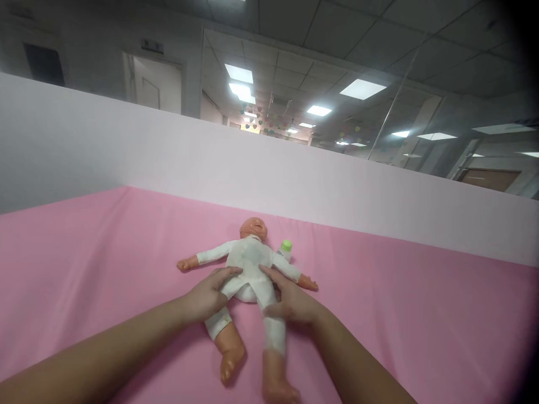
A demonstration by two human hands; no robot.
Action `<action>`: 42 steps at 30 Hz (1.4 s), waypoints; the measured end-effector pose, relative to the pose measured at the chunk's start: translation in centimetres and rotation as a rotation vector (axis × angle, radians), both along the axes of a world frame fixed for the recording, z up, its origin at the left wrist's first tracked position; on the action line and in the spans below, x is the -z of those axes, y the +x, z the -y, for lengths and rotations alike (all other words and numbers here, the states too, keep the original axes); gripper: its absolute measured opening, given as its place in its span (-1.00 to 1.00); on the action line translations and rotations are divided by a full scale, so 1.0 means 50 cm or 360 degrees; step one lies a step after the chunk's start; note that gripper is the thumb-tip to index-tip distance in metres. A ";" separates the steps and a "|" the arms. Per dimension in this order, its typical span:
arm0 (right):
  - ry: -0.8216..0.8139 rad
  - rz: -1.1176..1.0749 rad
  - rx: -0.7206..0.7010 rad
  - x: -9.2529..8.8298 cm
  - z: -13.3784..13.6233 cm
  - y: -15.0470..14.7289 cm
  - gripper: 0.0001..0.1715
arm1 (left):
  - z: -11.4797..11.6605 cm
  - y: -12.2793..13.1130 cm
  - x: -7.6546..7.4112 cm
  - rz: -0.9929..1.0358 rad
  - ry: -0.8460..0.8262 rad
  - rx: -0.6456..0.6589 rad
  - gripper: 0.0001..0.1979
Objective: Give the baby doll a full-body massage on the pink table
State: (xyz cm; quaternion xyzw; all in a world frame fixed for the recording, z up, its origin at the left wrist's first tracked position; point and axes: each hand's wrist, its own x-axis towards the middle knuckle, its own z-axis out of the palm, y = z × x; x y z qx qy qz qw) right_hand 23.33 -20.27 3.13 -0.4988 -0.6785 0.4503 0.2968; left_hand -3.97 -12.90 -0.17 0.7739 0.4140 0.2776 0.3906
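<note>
beside one doll point(250, 255) — one bottle point(286, 250), probably

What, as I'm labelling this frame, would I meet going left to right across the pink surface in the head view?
The doll's hand on the picture's left → the person's left hand → the doll's head → the green-capped bottle → the doll's other hand.
</note>
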 end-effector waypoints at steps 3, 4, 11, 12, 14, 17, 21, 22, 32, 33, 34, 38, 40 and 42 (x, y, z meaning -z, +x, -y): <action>0.0188 0.0009 0.0099 0.018 -0.001 -0.014 0.10 | -0.006 -0.024 -0.020 -0.0021 -0.0033 0.0103 -0.30; 0.0270 0.0028 0.0140 0.026 -0.004 -0.019 0.05 | -0.006 -0.029 -0.026 -0.0035 -0.0012 0.0117 -0.30; 0.0686 0.0349 0.0622 0.063 -0.037 -0.033 -0.48 | -0.005 -0.031 -0.053 -0.0029 0.0117 0.0007 -0.50; 0.0736 0.0376 0.0637 0.067 -0.040 -0.036 -0.52 | -0.007 -0.029 -0.050 -0.0066 0.0172 0.0000 -0.52; 0.0828 0.0399 0.0642 0.075 -0.043 -0.045 -0.58 | -0.007 -0.022 -0.036 -0.0153 0.0282 -0.0030 -0.54; 0.0925 0.0412 0.0653 0.090 -0.042 -0.069 -0.60 | 0.002 -0.003 -0.009 -0.0260 0.0416 -0.0110 -0.52; 0.0985 0.0539 0.0656 0.094 -0.028 -0.098 -0.61 | 0.030 0.014 -0.007 -0.0448 0.0571 -0.0152 -0.60; 0.0981 0.0562 0.0650 0.089 -0.022 -0.101 -0.63 | 0.038 0.012 -0.018 -0.0503 0.0582 -0.0144 -0.64; 0.0729 0.0387 0.0047 -0.009 0.025 -0.044 -0.82 | 0.031 -0.079 -0.132 -0.0554 0.0204 0.0202 -0.68; 0.0729 0.0361 0.0071 -0.011 0.016 -0.035 -0.77 | 0.012 -0.081 -0.133 -0.0564 0.0219 0.0186 -0.66; 0.0742 0.0339 0.0135 -0.013 0.002 -0.028 -0.71 | -0.010 -0.077 -0.133 -0.0559 0.0248 0.0154 -0.65; 0.0799 0.0150 0.0557 -0.016 -0.104 -0.024 -0.56 | -0.118 -0.004 -0.141 -0.0189 0.0248 -0.0151 -0.64; 0.0741 0.0003 0.0839 -0.017 -0.182 -0.039 -0.45 | -0.175 0.059 -0.143 0.0189 0.0163 -0.0397 -0.60; 0.0617 -0.0232 0.1056 -0.013 -0.260 -0.060 -0.29 | -0.224 0.123 -0.137 0.0511 0.0120 -0.0660 -0.50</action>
